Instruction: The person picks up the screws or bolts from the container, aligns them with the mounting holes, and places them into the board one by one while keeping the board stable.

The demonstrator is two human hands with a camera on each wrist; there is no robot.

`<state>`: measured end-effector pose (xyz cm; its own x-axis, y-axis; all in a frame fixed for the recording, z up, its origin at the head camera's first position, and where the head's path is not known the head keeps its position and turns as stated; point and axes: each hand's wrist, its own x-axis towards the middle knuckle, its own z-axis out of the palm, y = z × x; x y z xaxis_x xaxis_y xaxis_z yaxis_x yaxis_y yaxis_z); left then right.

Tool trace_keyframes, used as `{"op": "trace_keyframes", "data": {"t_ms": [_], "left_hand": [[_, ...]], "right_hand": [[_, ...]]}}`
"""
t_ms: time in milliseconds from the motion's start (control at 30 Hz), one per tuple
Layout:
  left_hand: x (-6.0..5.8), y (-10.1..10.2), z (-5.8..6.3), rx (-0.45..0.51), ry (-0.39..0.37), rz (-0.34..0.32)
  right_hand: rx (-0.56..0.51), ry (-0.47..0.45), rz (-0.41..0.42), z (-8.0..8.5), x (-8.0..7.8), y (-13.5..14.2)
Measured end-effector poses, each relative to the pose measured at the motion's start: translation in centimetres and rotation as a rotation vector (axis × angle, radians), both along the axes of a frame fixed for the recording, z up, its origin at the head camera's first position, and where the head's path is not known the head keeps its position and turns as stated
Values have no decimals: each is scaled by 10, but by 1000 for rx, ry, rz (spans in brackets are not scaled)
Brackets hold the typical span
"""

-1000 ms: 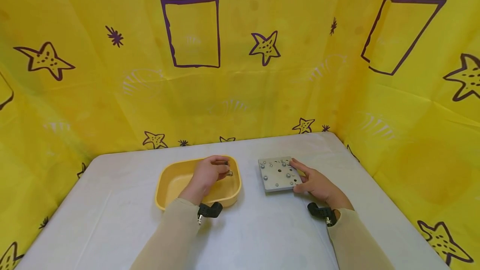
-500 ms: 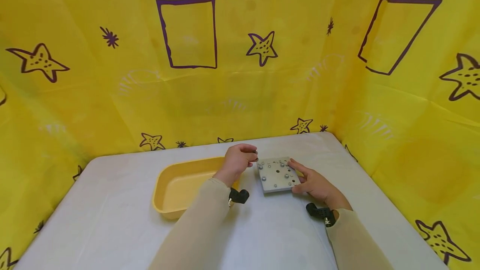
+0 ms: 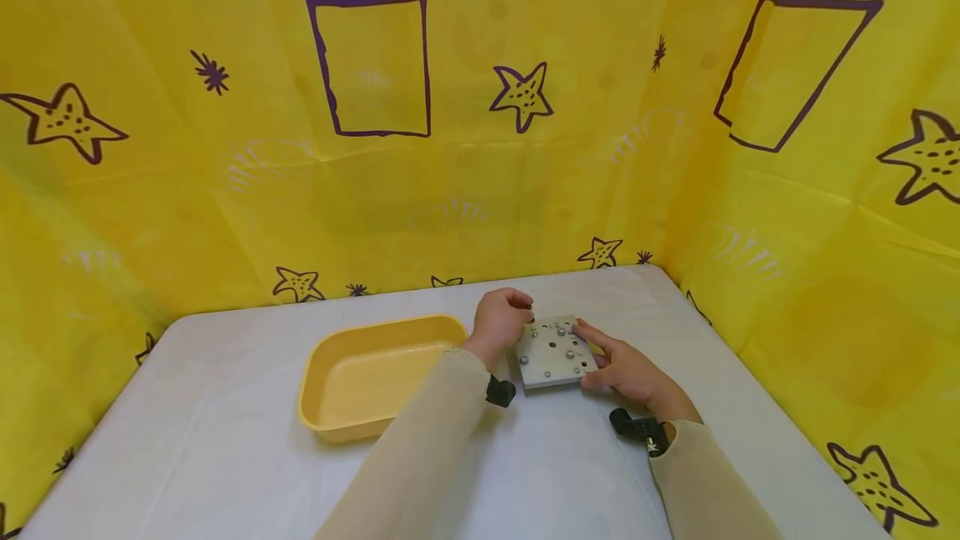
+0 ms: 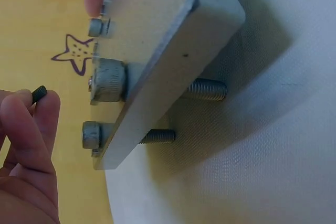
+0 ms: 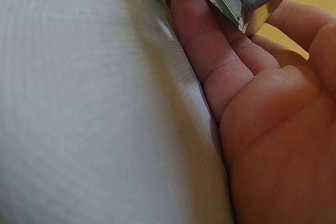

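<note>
My left hand (image 3: 501,325) is at the far left corner of a square metal plate (image 3: 542,363). In the left wrist view, its fingertips pinch a small dark screw (image 4: 39,94); only the threaded end shows, apart from the plate. My right hand (image 3: 632,367) grips the plate by its right side, and in the right wrist view some fingers lie beneath it. Several socket-head screws stand in the plate, one of them a large-headed screw (image 4: 109,81). Threaded shanks (image 4: 207,89) stick out below, and the plate sits tilted over the table.
A yellow plastic tray (image 3: 309,394) stands on the table left of the plate, partly behind my left forearm. White cloth covers the table (image 3: 225,457). A yellow patterned curtain (image 3: 465,165) closes off the back and both sides.
My left hand has come out of the yellow tray and moved right to the plate's far left corner, carrying the screw. The right hand keeps its hold on the plate.
</note>
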<state>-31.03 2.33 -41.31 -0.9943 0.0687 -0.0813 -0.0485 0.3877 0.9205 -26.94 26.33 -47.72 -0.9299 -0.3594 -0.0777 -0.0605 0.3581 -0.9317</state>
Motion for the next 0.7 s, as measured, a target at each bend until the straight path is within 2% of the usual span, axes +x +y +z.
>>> {"op": "trace_keyframes", "data": {"t_ms": [167, 367, 600, 700], "left_hand": [[-4, 8, -4, -117, 81, -28], [-9, 13, -8, -223, 172, -70], [-12, 19, -12, -283, 182, -84], [-13, 22, -12, -299, 172, -86]], "right_hand": [[3, 4, -2, -2, 0, 0], [-65, -10, 35, 1, 3, -1], [-82, -12, 39, -2, 1, 0], [-57, 4, 33, -3, 0, 2]]}}
